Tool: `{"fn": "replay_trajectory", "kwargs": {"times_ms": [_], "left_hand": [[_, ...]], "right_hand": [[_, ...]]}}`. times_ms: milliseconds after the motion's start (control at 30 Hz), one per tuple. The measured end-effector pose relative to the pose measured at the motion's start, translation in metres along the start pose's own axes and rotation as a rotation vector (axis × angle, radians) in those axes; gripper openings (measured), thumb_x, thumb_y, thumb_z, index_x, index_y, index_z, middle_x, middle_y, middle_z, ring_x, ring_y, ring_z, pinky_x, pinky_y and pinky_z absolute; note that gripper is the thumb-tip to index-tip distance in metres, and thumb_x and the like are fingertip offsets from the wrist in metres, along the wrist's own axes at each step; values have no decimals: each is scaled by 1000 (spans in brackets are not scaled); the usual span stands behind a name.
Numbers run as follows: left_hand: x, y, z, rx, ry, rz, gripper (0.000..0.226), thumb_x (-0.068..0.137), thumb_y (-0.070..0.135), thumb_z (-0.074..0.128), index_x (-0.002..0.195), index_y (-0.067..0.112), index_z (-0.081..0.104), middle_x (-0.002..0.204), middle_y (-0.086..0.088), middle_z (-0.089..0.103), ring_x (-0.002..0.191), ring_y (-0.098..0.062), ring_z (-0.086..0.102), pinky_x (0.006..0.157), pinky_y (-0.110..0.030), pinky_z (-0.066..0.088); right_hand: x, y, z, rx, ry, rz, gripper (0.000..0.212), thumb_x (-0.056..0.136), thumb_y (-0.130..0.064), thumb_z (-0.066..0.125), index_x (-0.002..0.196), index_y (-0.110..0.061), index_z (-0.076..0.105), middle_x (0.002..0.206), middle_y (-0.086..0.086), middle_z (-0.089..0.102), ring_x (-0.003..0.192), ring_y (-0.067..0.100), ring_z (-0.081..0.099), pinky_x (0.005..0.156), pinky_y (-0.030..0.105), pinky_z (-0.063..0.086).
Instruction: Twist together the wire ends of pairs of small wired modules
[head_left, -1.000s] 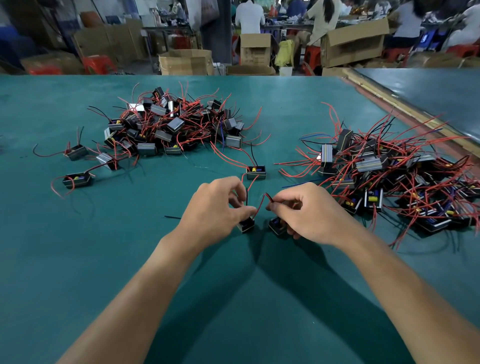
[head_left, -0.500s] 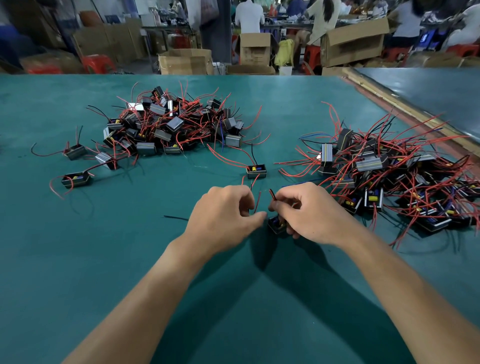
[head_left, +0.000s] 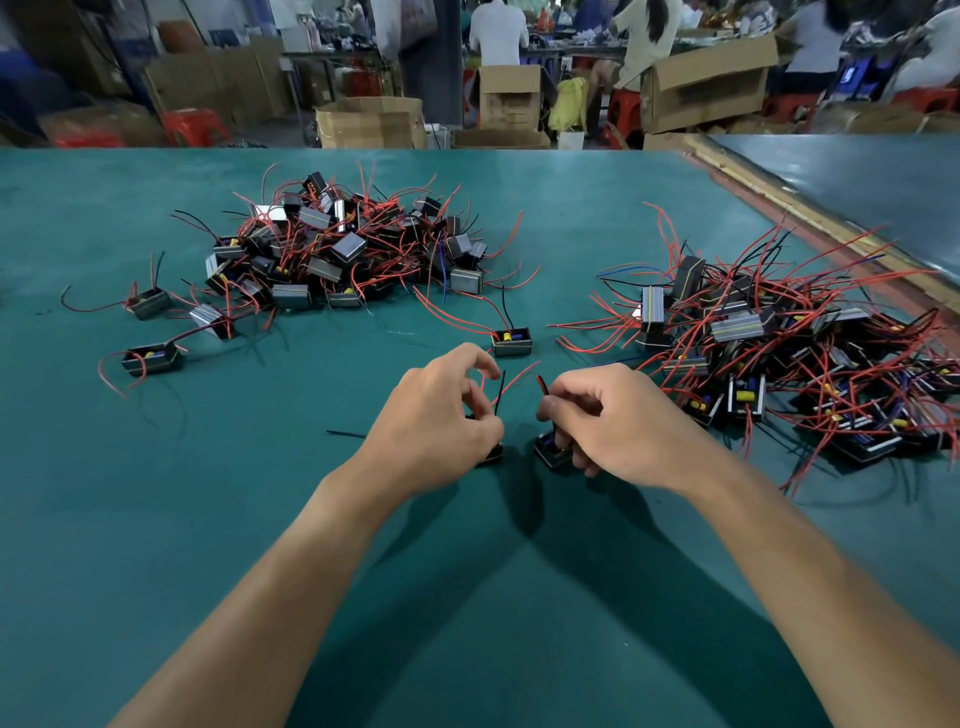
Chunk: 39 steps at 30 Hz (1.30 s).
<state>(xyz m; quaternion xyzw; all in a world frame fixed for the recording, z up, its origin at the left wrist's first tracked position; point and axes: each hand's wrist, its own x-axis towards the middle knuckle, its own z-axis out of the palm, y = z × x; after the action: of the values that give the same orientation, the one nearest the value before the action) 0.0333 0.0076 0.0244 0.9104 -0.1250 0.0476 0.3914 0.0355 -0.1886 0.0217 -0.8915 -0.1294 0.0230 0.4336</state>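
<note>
At the lower middle of the frame, your 2 hands have drawn apart. 0.5 s ago they nearly touched, and now a strip of teal table (head_left: 156, 519) shows between them.

Your left hand (head_left: 441, 415) curls over the left module (head_left: 493, 453), whose corner peeks out again below the knuckles. Its thumb and forefinger are bent in on that module's leads, and a black lead (head_left: 500, 392) stands up beside them. Your right hand (head_left: 618, 421) pinches a red lead (head_left: 542, 387) between thumb and forefinger, the tip poking upward. Just below it, the right module (head_left: 553, 452) rests on the table.

The 2 lead ends are near each other but not touching. I judge this pair is not yet twisted, and you seem to be lining the ends up afresh.

The modules are small, hard-edged black boxes, open on top, with yellow and blue parts inside. The leads are thin, glossy and springy, and they hold their curves. The table cover looks matt and slightly soft.

1 loose module (head_left: 511, 340) lies just above your hands. A tangled left pile (head_left: 343, 249) sits at upper left and a right pile (head_left: 779, 338) at middle right.
</note>
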Motion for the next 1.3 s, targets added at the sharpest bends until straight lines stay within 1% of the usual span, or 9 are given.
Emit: {"fn": "replay_trajectory", "kwargs": {"times_ms": [133, 333, 467, 633, 767, 900, 1067, 1233, 1300], "left_hand": [[1, 1, 0, -113, 20, -10, 25, 77, 11, 66, 96, 26, 59, 68, 13, 67, 43, -10, 45, 52, -24, 40], [0, 8, 4, -275, 57, 66, 13, 78, 34, 78, 82, 29, 67, 75, 11, 71, 47, -16, 47, 49, -26, 42], [0, 8, 5, -316, 66, 83, 5, 83, 32, 75, 83, 28, 73, 78, 10, 73, 47, -31, 54, 49, -30, 46], [2, 5, 6, -305, 78, 63, 15, 91, 18, 67, 78, 24, 71, 72, 5, 71, 41, -11, 55, 45, -17, 40], [3, 4, 4, -300, 76, 39, 15, 90, 14, 67, 78, 22, 71, 71, 6, 72, 42, -13, 55, 46, -23, 43], [4, 2, 2, -253, 99, 30, 14, 86, 16, 71, 75, 24, 71, 69, 10, 70, 47, -16, 57, 50, -23, 41], [0, 6, 3, -260, 64, 99, 10, 81, 28, 77, 74, 25, 71, 68, 13, 68, 48, -15, 55, 45, -22, 42], [2, 3, 2, -250, 86, 60, 14, 83, 16, 74, 73, 25, 71, 65, 14, 67, 50, -13, 58, 50, -21, 40], [3, 1, 1, -243, 95, 51, 15, 81, 14, 75, 73, 26, 71, 66, 14, 69, 51, -10, 57, 52, -20, 41]], "right_hand": [[0, 0, 1, 15, -11, -10, 26, 96, -24, 60, 71, -23, 64, 60, 0, 67, 46, 13, 61, 44, 24, 50], [0, -1, 0, -21, -19, -49, 22, 96, -26, 63, 75, -24, 66, 63, 1, 69, 46, 17, 63, 44, 25, 49], [-2, -2, -2, -95, -49, -102, 24, 94, -30, 63, 70, -32, 63, 63, -8, 69, 46, 6, 58, 49, 20, 46], [0, -2, -1, -99, -53, -89, 19, 96, -27, 60, 80, -26, 71, 65, -9, 70, 47, 8, 59, 51, 25, 49], [1, -1, 1, -65, -34, -77, 24, 96, -23, 59, 77, -34, 69, 65, -8, 70, 45, 9, 59, 47, 21, 46], [1, 0, 0, -46, -10, -70, 23, 95, -22, 60, 78, -35, 70, 65, -9, 71, 46, 8, 59, 48, 25, 48], [1, -1, -2, -122, 45, -125, 27, 90, -26, 67, 71, -45, 67, 68, -23, 66, 58, -1, 60, 56, 11, 40], [2, 0, -1, -131, 73, -148, 27, 87, -25, 69, 70, -46, 68, 71, -26, 68, 60, -2, 60, 57, 10, 39], [3, 1, -1, -129, 78, -155, 24, 87, -23, 68, 72, -41, 69, 71, -22, 69, 64, 1, 61, 62, 17, 45]]}}
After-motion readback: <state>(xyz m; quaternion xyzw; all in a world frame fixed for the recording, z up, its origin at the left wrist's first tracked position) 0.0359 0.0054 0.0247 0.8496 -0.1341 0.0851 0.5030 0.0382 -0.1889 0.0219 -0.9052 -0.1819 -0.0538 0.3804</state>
